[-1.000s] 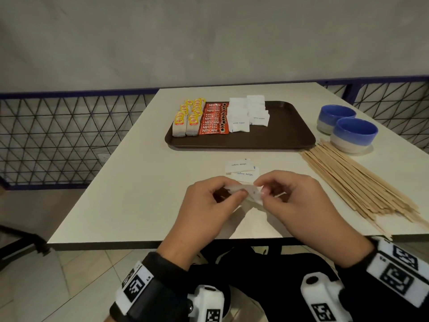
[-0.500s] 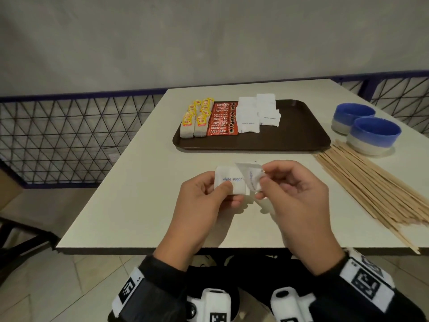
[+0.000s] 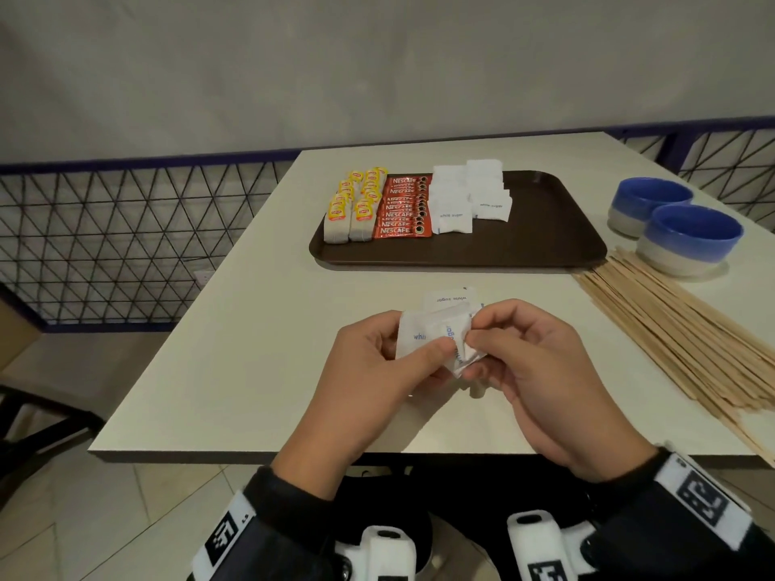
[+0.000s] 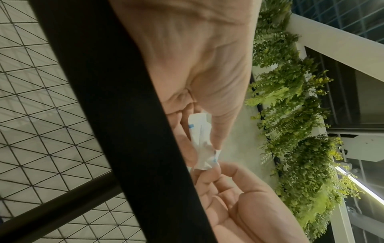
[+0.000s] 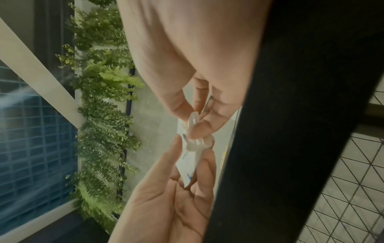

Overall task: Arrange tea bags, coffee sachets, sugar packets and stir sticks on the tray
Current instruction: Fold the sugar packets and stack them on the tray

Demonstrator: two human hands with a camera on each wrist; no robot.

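Above the table's near edge my left hand (image 3: 402, 350) pinches a white sugar packet (image 3: 419, 333) by thumb and fingers. My right hand (image 3: 482, 350) pinches a second, crumpled sugar packet (image 3: 461, 354) beside it; both packets (image 4: 202, 144) (image 5: 191, 157) overlap between the hands. More sugar packets (image 3: 451, 297) lie on the table just beyond. The brown tray (image 3: 545, 228) holds rows of yellow-tagged tea bags (image 3: 352, 207), red coffee sachets (image 3: 404, 211) and sugar packets (image 3: 469, 195). Wooden stir sticks (image 3: 679, 329) lie in a pile on the table at the right.
Two blue-and-white bowls (image 3: 687, 236) stand right of the tray behind the sticks. The tray's right half is bare. A wire-mesh railing (image 3: 126, 245) runs along the left and behind the white table (image 3: 251, 350).
My hands rose from the table with sugar packets, and the two packets now overlap more closely between my fingers. The camera view shifted slightly.
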